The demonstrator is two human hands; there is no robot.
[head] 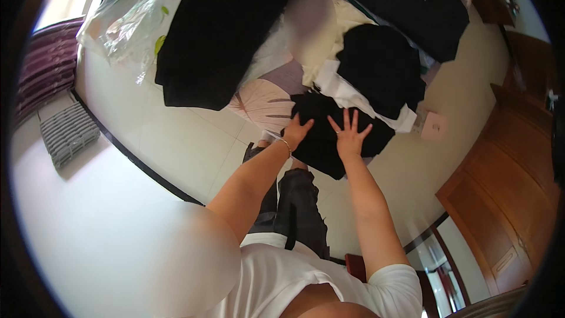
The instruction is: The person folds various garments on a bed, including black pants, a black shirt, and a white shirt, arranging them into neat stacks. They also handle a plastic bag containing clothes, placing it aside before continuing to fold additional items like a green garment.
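A black garment [324, 141] lies spread at the near edge of a bed or similar surface. My left hand [298, 131], with a bracelet at the wrist, rests on its left part, fingers apart. On its right part lies my right hand [350, 134], palm down with the fingers spread. Just beyond are a white cloth [348, 90] and a second black garment [382, 68]. Cream fabric [351, 15] shows farther back. A large folded black cloth [220, 31] is at the left, and a dark garment [406, 4] at the far right. A blurred patch hides part of the middle.
Clear plastic sheeting [132, 31] is at the far left. A leaf-patterned cloth [262, 104] shows beside the black garment. A pink box [434, 126] is at the right. A wooden door or cabinet [494, 176] stands right; a grey radiator-like object [69, 134] is left.
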